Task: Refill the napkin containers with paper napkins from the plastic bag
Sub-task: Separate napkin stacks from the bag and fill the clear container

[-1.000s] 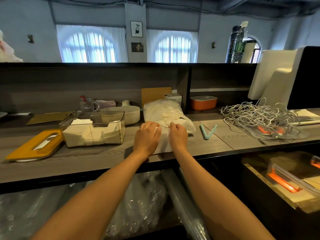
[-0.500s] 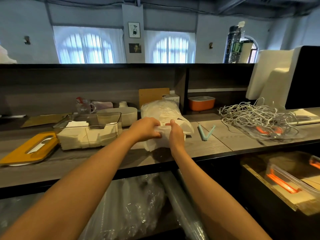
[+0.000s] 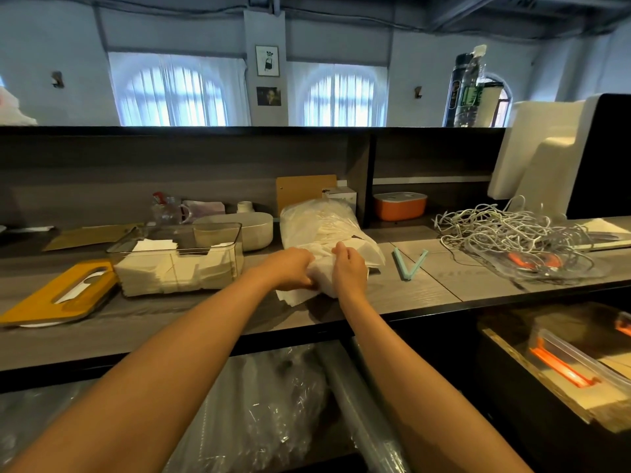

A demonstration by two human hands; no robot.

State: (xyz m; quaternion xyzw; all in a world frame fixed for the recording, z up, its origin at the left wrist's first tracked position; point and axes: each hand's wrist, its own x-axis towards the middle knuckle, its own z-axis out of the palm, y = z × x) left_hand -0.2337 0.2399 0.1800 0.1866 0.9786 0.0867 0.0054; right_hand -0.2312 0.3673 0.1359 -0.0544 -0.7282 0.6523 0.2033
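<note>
A clear plastic bag (image 3: 317, 223) full of white paper napkins lies on the wooden counter at centre. At its near, open end my left hand (image 3: 290, 268) and my right hand (image 3: 348, 268) both grip a white stack of napkins (image 3: 322, 278) from either side, lifted a little off the counter. To the left stands a clear napkin container (image 3: 177, 264), roughly half filled with napkins. Its yellow slotted lid (image 3: 58, 295) lies flat on the counter beside it.
A teal clip (image 3: 408, 264) lies right of the bag. A tangle of white cables (image 3: 512, 237) covers the right counter. A pale oval bowl (image 3: 249, 227), an orange box (image 3: 399, 206) and small jars stand at the back. Plastic rolls sit below the counter edge.
Both hands went from resting on the bag's near end to gripping a stack of napkins, raising it slightly and drawing it towards me.
</note>
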